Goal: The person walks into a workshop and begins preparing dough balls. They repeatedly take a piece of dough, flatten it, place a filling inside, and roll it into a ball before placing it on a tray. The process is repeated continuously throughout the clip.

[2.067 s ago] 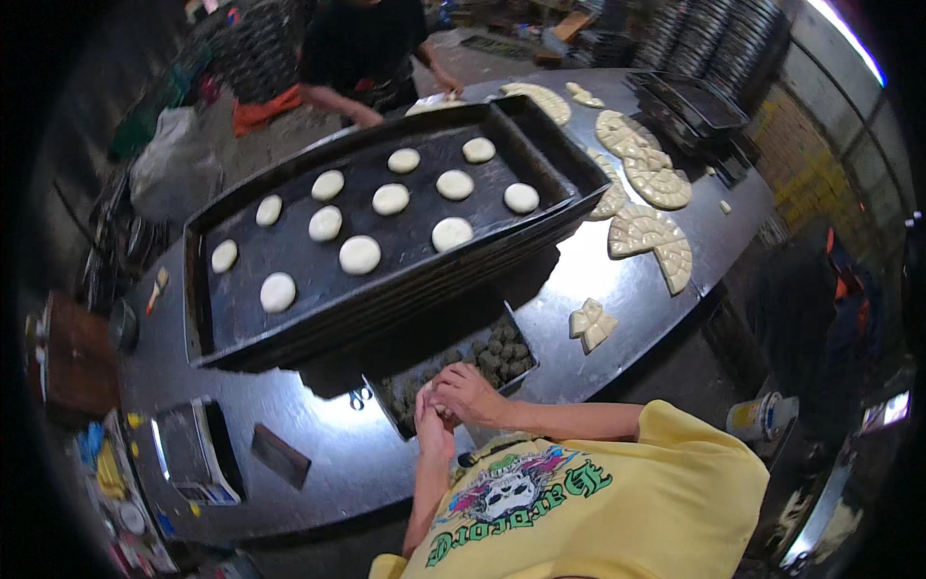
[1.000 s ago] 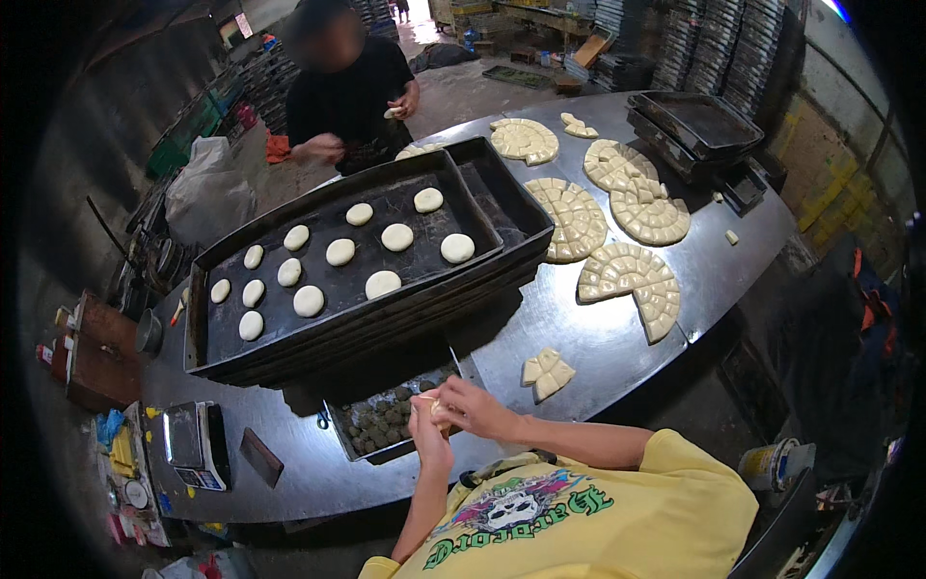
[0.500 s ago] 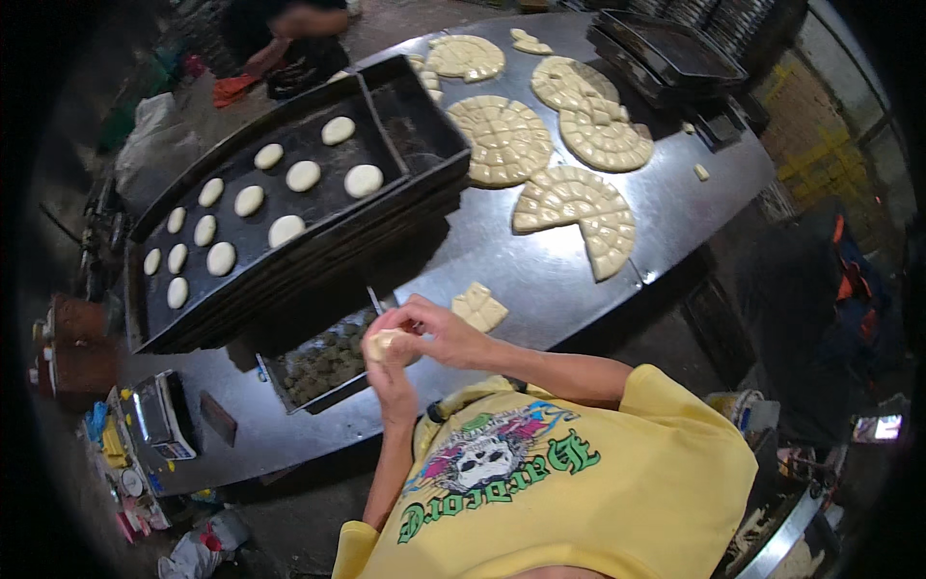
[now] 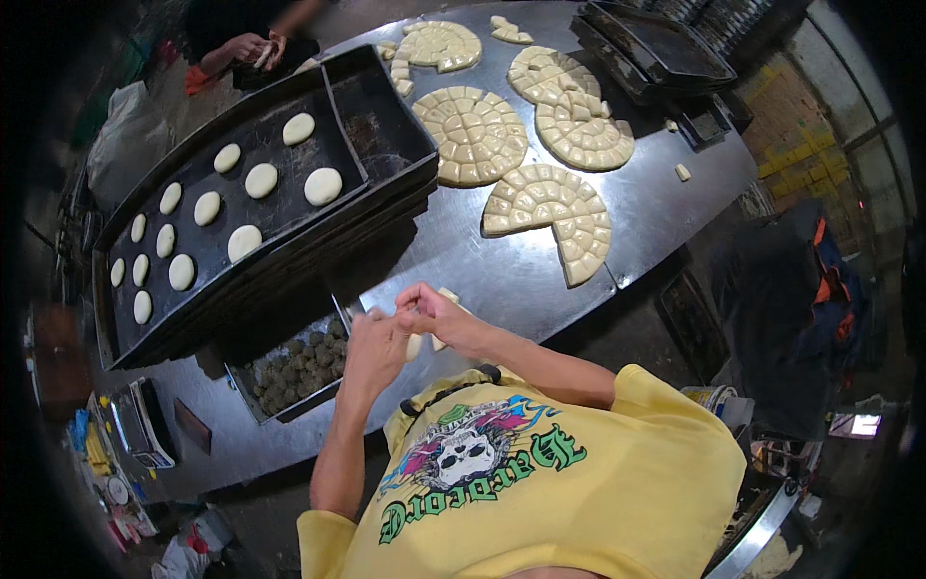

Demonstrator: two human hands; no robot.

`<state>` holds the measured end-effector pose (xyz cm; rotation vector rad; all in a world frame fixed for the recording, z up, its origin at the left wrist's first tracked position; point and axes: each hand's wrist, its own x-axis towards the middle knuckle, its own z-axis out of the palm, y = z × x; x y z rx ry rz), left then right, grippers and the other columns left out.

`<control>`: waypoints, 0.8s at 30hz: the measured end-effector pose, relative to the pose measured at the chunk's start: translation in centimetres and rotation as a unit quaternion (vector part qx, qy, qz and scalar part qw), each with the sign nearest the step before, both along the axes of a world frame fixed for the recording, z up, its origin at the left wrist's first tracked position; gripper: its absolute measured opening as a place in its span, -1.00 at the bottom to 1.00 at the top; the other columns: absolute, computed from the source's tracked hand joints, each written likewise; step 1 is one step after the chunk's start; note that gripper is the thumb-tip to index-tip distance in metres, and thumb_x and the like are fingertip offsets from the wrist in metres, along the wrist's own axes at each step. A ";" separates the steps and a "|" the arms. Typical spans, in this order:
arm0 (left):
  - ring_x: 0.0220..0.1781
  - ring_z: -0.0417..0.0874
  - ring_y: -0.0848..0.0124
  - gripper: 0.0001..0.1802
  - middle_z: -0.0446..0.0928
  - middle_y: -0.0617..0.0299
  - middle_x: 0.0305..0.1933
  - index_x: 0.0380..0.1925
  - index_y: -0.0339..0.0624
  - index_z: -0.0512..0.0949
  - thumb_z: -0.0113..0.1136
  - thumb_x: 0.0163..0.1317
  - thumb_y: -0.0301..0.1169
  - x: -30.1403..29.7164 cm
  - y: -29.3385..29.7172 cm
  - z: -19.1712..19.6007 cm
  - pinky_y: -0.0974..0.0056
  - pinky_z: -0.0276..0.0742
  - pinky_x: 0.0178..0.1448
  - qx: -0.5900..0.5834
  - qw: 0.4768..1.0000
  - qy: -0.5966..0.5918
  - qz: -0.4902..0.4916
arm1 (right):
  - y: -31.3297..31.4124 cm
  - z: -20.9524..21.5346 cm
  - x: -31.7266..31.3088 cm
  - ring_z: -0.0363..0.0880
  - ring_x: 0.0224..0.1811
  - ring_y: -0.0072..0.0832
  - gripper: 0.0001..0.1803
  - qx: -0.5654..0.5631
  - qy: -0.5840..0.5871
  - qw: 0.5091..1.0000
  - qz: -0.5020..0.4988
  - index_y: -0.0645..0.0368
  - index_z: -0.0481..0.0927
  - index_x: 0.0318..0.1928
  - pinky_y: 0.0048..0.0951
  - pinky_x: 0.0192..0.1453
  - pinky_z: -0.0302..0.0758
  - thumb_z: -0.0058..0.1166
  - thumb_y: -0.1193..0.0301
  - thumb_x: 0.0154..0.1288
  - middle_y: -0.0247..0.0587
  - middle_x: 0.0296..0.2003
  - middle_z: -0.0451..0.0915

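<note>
Both hands met just right of the small tray of dark filling balls (image 4: 294,372): left hand (image 4: 374,349) cupped and right hand (image 4: 436,314) pinched around a pale dough piece (image 4: 414,345)

both bare forearms rise from the lower edge and meet in front of the chest. the left hand (image 4: 374,349) is cupped, palm turned inward, fingers curled. the right hand (image 4: 436,314) reaches across from the right, elbow bent, its fingertips pinched against the left hand's fingers. the two hands touch, each in a closed grip.
</note>
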<state>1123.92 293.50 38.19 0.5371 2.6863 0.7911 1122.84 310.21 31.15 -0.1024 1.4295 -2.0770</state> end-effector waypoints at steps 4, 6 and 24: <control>0.04 0.50 0.13 -0.64 0.62 0.09 -0.17 -0.09 -0.21 0.61 -0.07 0.41 -0.20 -1.4 1.0 -2.6 -0.09 0.02 0.42 0.154 0.973 0.129 -0.118 | 1.6 -0.6 1.2 0.47 -0.15 -0.63 -0.50 -0.121 -0.064 0.990 0.027 0.18 0.43 0.20 -0.51 -0.02 0.45 0.16 0.18 0.39 -0.36 0.05 0.48; 0.10 0.47 0.15 -0.56 0.59 0.10 -0.01 0.17 -0.21 0.49 0.06 0.35 -0.25 -1.2 0.8 -5.2 -0.12 -0.11 0.49 0.179 0.966 0.116 -0.144 | 2.9 0.2 1.2 0.51 -0.11 -0.60 -0.53 -0.062 -0.032 0.997 0.034 0.22 0.50 0.16 -0.49 0.04 0.45 0.15 0.19 0.39 -0.35 0.11 0.49; 0.03 0.61 0.36 -0.49 0.60 0.06 0.00 0.37 -0.24 0.18 -0.04 0.48 -0.42 0.6 -2.6 -9.2 0.29 0.42 0.19 0.412 0.806 -0.046 0.421 | 7.4 -15.3 -1.6 0.22 0.23 -0.21 -0.60 0.673 0.371 0.635 -0.076 -0.04 0.41 0.21 0.01 0.35 0.03 0.00 0.36 0.37 -0.19 0.15 0.33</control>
